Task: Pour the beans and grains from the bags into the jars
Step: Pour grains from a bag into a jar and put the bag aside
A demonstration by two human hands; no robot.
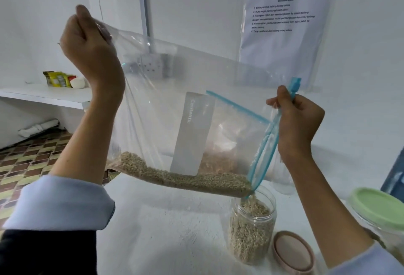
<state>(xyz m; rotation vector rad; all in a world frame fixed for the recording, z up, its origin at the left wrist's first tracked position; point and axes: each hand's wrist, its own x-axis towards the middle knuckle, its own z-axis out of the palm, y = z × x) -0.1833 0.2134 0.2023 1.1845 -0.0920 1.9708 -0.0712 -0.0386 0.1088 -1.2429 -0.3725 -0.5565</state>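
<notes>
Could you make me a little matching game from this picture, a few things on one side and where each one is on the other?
Things:
1. zip bag
2. open jar
3. pink lid
4. green lid

Places:
A. lying on the table beside the open jar
B. on a jar at the right edge
C. held up by both hands
D. under the bag's mouth, catching grain

Pairs: 1-C, 2-D, 3-A, 4-B

Left hand (87, 40) raised high, fingers curled in a tight pinch; right hand (299, 119) lower, fist closed, both forearms angled upward.
</notes>
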